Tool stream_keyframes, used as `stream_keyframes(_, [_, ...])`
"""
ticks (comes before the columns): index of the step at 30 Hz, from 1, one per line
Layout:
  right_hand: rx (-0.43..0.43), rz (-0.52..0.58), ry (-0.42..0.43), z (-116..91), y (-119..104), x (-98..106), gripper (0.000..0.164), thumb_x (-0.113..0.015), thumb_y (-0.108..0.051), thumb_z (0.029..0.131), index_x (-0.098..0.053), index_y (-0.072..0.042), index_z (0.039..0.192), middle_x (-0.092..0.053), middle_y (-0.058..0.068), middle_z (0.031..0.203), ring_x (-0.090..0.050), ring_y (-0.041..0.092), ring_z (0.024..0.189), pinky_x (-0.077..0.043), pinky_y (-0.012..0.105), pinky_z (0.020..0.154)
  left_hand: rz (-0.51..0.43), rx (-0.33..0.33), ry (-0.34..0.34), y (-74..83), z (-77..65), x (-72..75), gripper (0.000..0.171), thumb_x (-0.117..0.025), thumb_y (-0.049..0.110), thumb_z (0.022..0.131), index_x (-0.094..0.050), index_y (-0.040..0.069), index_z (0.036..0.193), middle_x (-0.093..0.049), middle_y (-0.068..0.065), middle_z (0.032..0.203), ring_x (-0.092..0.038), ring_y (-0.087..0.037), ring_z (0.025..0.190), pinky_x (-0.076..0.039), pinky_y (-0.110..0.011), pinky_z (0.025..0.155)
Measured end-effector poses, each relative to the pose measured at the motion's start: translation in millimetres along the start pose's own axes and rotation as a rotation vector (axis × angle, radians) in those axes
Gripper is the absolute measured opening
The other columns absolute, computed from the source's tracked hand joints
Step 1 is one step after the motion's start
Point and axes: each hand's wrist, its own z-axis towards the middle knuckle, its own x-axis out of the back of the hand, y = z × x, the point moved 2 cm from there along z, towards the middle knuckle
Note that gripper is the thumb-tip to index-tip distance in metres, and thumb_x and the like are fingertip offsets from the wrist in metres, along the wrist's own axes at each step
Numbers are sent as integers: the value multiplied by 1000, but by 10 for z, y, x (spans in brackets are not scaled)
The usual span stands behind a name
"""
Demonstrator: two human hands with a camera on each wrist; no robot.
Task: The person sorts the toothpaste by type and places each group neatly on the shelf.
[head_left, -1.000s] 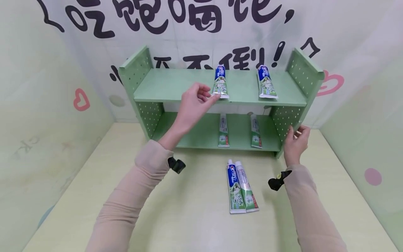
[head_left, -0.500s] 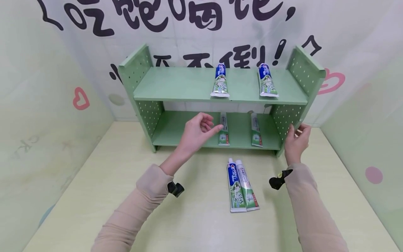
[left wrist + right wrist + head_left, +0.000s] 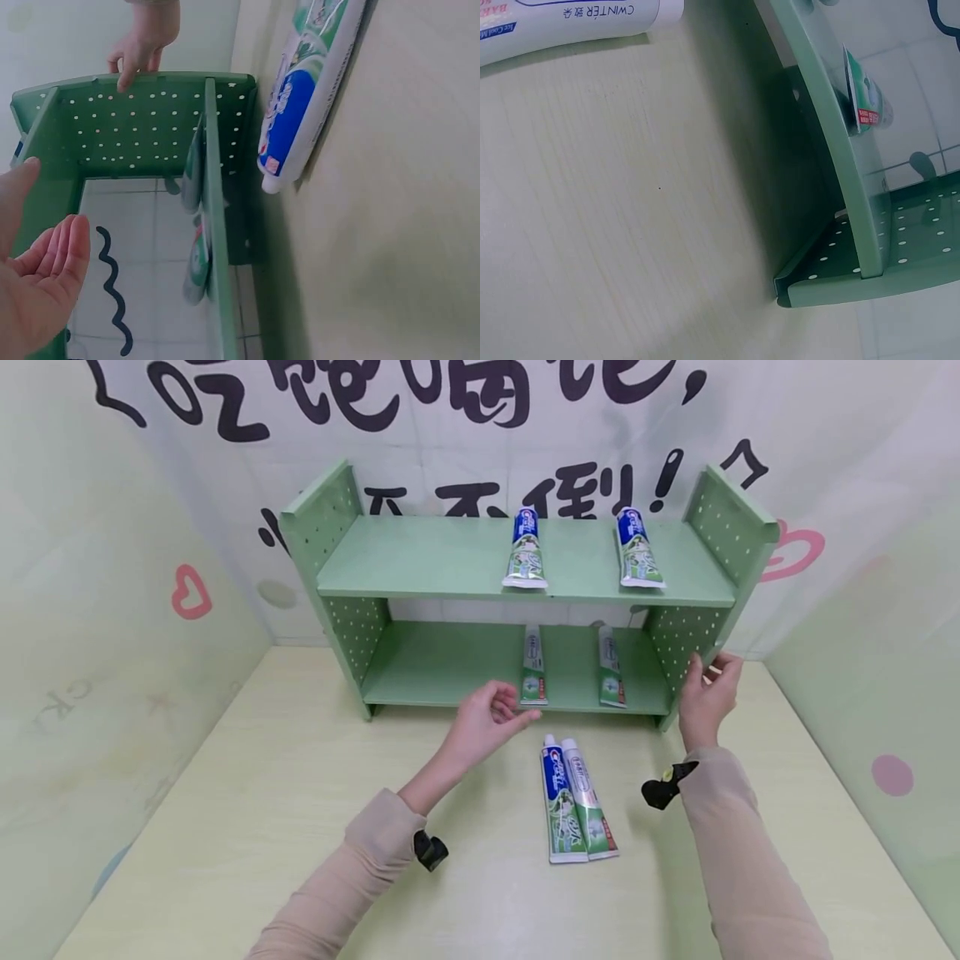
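Observation:
My left hand [image 3: 483, 725] is over the table just in front of the green shelf [image 3: 420, 670], its fingers loosely bent and holding nothing. The right hand [image 3: 707, 703] grips the front edge of the shelf's right side panel, thumb on the inner face; the left wrist view also shows this hand [image 3: 150, 37] there. A blue-and-green toothpaste tube [image 3: 562, 802] and a silver-and-green toothpaste tube [image 3: 591, 802] lie side by side on the table, right of my left hand. Two blue-and-green tubes [image 3: 526, 550] lie on the upper tier, and two silver-and-green tubes [image 3: 533, 667] on the lower.
The shelf's left side panel [image 3: 324, 531] stands up past the upper tier. Behind the shelf hangs a white backdrop [image 3: 442, 452] with black lettering. Pale green walls rise on both sides of the light wooden table [image 3: 247, 793].
My left hand has come down from the front of the upper tier, past the lower tier, to above the table. The right hand stays on the side panel. The tubes have not moved.

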Motion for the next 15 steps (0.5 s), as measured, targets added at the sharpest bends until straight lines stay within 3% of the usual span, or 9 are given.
stream_keyframes(6, [13, 2, -3, 0, 2, -17, 30, -48, -30, 93, -43, -9, 115, -51, 2, 116, -45, 4, 93, -48, 22, 85, -6, 89, -79, -174, -97, -236, 52, -72, 33, 76, -53, 0, 112, -62, -13, 100, -58, -16, 85, -52, -21, 72])
stream_keyframes(15, [34, 19, 20, 10, 20, -12, 26, -50, -29, 93, -45, -9, 110, -52, -3, 110, -46, 2, 90, -48, 21, 84, 35, 164, -217, -348, -209, -550, 54, -72, 32, 77, -51, -2, 113, -60, -14, 102, -57, -17, 85, -51, -21, 70])
